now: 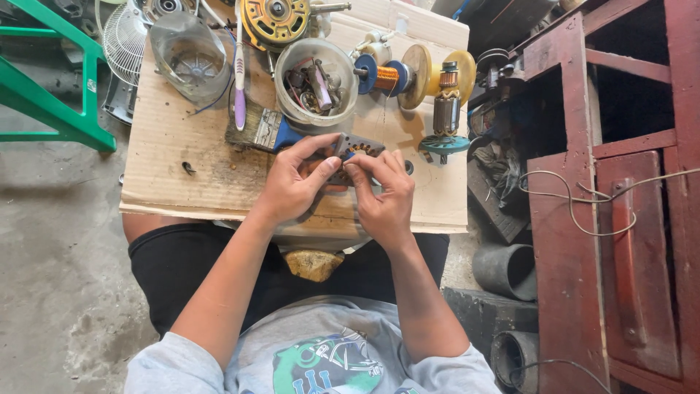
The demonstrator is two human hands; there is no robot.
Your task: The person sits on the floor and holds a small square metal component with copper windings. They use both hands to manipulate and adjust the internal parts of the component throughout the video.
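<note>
Grey metal shows between both hands: a small motor stator [355, 148], a flat laminated plate with copper winding at its middle, is held just above the near part of the cardboard-covered desk [168, 146]. The left hand [292, 182] is curled round the stator's left side, thumb laid across the top edge and fingers tucked beneath. The right hand [383, 191] is closed on its right side, thumb and forefinger pinching close to the copper winding. The two hands touch each other at the fingertips over the part.

Just beyond the stator, on the cardboard, lies a paintbrush [264, 131] with a blue handle and worn bristles. A clear plastic jar [316, 82] full of small metal parts stands behind it. To the left of the jar a purple and white toothbrush [239, 73] lies lengthwise, and further left a clear plastic cup [189, 57] rests tilted. To the right of the jar are a spool of copper wire [385, 77] on a shaft and a motor armature [446, 109] standing upright. A yellow wound motor [277, 20] sits at the far edge. A green frame [55, 80] stands on the floor to the left, a red wooden cabinet [620, 197] to the right.
</note>
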